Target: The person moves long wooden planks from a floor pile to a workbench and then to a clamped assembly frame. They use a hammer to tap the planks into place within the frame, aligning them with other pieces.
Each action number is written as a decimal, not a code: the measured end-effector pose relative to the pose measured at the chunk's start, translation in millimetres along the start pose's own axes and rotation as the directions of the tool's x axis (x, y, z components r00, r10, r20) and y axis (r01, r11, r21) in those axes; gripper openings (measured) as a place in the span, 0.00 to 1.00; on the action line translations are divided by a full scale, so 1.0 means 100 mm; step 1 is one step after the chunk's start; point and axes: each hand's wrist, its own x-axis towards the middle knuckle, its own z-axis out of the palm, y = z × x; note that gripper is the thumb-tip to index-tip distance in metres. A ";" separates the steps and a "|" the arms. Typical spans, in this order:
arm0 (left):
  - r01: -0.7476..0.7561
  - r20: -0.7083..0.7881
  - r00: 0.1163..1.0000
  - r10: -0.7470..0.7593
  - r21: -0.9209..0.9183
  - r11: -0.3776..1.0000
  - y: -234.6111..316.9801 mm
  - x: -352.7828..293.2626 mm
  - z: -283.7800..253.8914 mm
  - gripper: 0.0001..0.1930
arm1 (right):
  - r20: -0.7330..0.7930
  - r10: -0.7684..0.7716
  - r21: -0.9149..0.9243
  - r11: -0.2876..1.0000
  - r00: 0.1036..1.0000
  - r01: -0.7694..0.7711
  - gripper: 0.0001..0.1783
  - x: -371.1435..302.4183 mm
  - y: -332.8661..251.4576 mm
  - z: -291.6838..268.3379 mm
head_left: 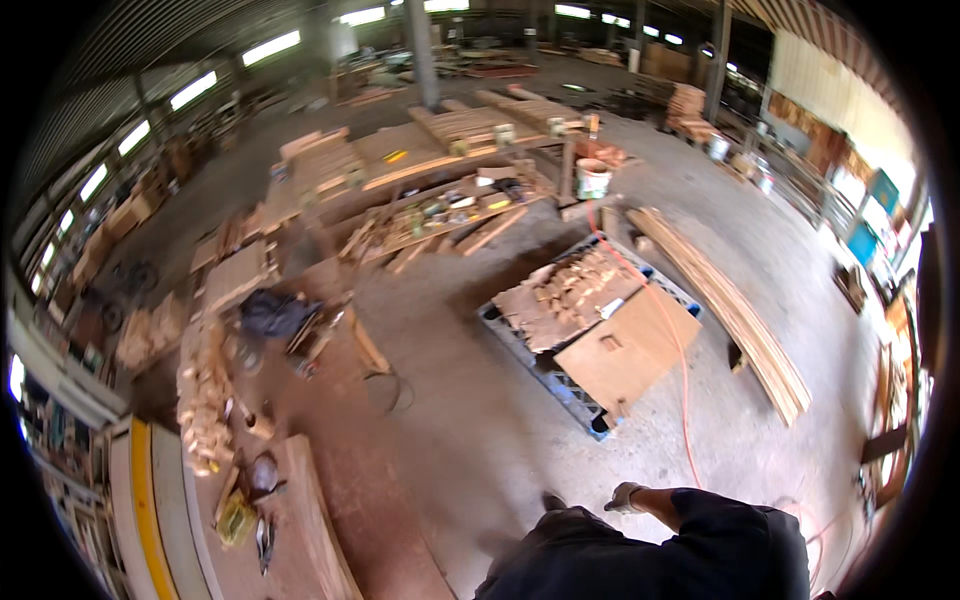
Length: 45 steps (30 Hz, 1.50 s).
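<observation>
At the lower edge my right hand (625, 497), in a light work glove, hangs beside my dark clothing. It is small and blurred, and its fingers cannot be told apart. No object shows in it. My left hand is out of the picture. Nearest ahead of the right hand lies an orange air hose (686, 400) on the concrete floor. Beyond it is a blue-edged pallet (545, 372), bearing a brown board (630, 350) and a sheet heaped with small wood pieces (575, 290).
Long wooden boards (730, 310) lie right of the pallet. A workbench (300, 500) with pliers (264, 545) and stacked wood blocks (203, 400) runs along the left. Farther off stand a table of tools (440, 215), a white bucket (593, 180) and a steel post (421, 55).
</observation>
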 end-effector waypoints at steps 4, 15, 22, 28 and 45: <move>0.067 -0.024 0.998 -0.063 0.279 0.958 0.74 0.10 0.38 0.47 | -0.006 0.059 0.409 0.911 0.998 -0.052 0.35 -0.51 -0.18 -0.01; -0.128 0.477 0.879 -0.003 0.242 0.962 2.69 -0.87 2.72 0.44 | -0.136 0.084 0.806 0.589 0.987 0.061 0.29 -1.10 1.24 0.74; -0.070 0.932 0.343 -0.116 0.149 0.986 3.08 -1.54 3.32 0.44 | 0.178 0.568 0.878 0.278 0.804 -0.390 0.20 -1.57 3.00 2.32; -0.775 0.922 -0.326 0.211 -0.388 0.499 2.48 -1.33 3.83 0.12 | 0.325 0.613 0.940 -0.122 0.720 -0.320 0.22 -2.65 2.93 3.23; -0.181 0.948 -0.176 -0.267 0.235 0.955 3.13 -1.89 4.53 0.14 | 0.515 0.436 0.844 -0.408 0.738 -0.348 0.20 -3.53 1.81 4.15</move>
